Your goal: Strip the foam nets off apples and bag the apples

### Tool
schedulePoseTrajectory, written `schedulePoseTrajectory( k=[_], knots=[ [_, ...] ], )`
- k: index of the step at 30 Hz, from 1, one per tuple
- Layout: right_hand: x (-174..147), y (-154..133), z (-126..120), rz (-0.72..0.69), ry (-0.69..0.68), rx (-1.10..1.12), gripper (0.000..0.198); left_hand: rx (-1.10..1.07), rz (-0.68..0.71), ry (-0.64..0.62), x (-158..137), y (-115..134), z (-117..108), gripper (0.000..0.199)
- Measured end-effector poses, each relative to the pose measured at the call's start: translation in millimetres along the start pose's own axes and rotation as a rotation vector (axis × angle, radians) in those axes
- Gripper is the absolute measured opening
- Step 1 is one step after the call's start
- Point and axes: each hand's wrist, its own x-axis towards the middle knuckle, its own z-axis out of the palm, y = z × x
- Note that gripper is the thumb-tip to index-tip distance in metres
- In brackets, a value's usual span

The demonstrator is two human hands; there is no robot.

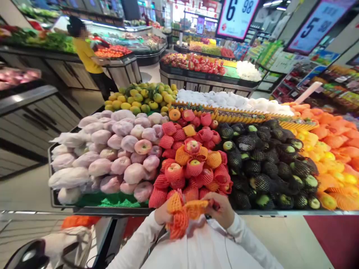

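My left hand (pixel 164 213) is closed round a bunch of reddish-orange foam net sleeves (pixel 178 221), held in front of my chest at the stand's near edge. A lighter orange foam net sleeve (pixel 195 209) stretches across to my right hand (pixel 223 210), whose fingers pinch its end. Something small and dark red shows by the right fingertips, too blurred to name. Just beyond both hands rises a pile of apples (pixel 193 146), many wrapped in red or orange foam nets.
Pale wrapped apples (pixel 102 166) lie left, black-netted fruit (pixel 263 172) right, and orange-wrapped fruit (pixel 333 149) at far right. Green-yellow citrus (pixel 140 97) sits behind. A shopping cart (pixel 28 224) stands at lower left. A person in yellow (pixel 86 56) stands at another counter.
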Motion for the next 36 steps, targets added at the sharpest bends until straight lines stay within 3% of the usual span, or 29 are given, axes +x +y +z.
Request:
schedulePoseTrajectory(
  k=[2,5,8,13,16,20,22,27,31,34,36],
  knots=[
    [-17.9,13.6,-25.3,0.086,0.193,-0.009,0.012,-0.232,-0.170,-0.027,23.9,9.9,11.6,0.049],
    [-45.1,33.3,-61.8,0.163,0.335,0.012,0.030,-0.331,-0.332,0.134,56.3,25.1,27.8,0.067],
    [-66.6,50.3,-87.3,0.252,0.306,-0.049,0.024,-0.089,-0.245,0.190,80.4,42.9,39.9,0.073],
    [-74.3,74.0,-101.8,0.286,0.486,-0.122,0.021,0.475,-0.096,0.180,104.3,70.0,48.9,0.056],
    [-60.8,83.5,-103.9,0.262,0.500,-0.152,0.022,0.637,-0.029,0.101,110.5,71.2,53.8,0.056],
    [-28.4,83.2,-102.5,0.189,0.358,-0.003,0.029,0.761,0.052,-0.095,108.5,65.2,57.4,0.056],
    [-10.1,77.6,-98.6,0.132,0.299,0.076,0.034,0.787,0.132,-0.100,105.3,67.7,54.6,0.062],
    [24.4,61.1,-80.1,0.027,0.270,0.132,0.013,0.819,0.293,0.156,102.0,87.9,43.3,0.055],
    [32.3,61.6,-58.2,0.011,0.277,0.147,0.009,0.714,0.339,0.259,107.0,90.8,51.5,0.042],
    [30.7,72.9,-44.6,0.166,0.316,0.231,0.013,0.685,0.372,0.339,110.6,82.8,65.3,0.021],
    [29.0,81.9,-41.0,0.330,0.270,0.452,0.007,0.691,0.390,0.393,111.4,78.0,73.2,0.018]
  ],
)
